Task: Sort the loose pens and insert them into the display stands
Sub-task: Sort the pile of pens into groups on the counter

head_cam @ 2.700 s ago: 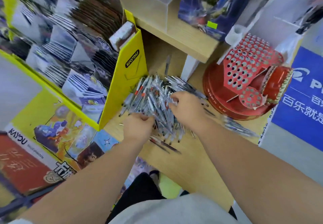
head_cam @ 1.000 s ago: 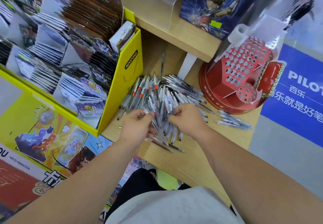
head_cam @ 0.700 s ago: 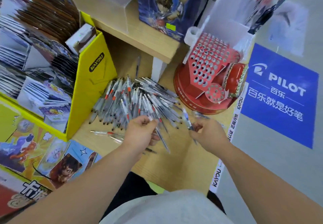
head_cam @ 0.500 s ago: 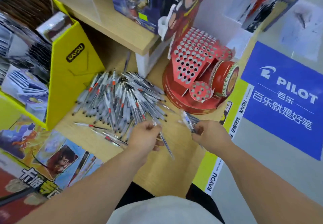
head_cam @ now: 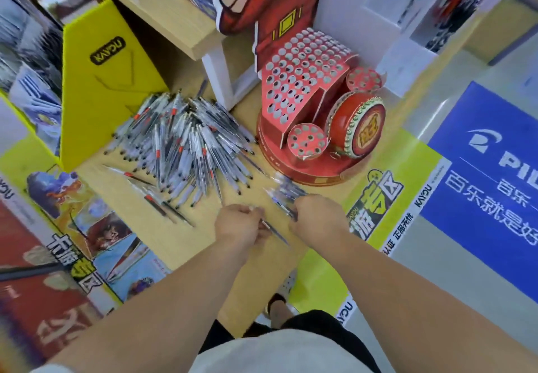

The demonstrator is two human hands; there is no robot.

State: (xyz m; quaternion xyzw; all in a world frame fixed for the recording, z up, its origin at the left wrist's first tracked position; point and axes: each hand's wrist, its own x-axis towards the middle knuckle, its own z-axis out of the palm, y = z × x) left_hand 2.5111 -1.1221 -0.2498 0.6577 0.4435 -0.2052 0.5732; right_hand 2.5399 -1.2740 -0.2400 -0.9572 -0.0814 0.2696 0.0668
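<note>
Pen (head_cam: 275, 233) sits pinched in the left grip (head_cam: 241, 225), slanting toward the right grip (head_cam: 318, 217), which curls round a small bundle of pens (head_cam: 286, 193). Beyond them on the worktop (head_cam: 198, 241) lies the loose pile (head_cam: 186, 145), beside the red stand (head_cam: 308, 81).

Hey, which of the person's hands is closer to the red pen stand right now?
Right. The right hand, gripping several pens, sits just in front of the red pen stand; the left hand, pinching a pen, is farther to its left.
</note>
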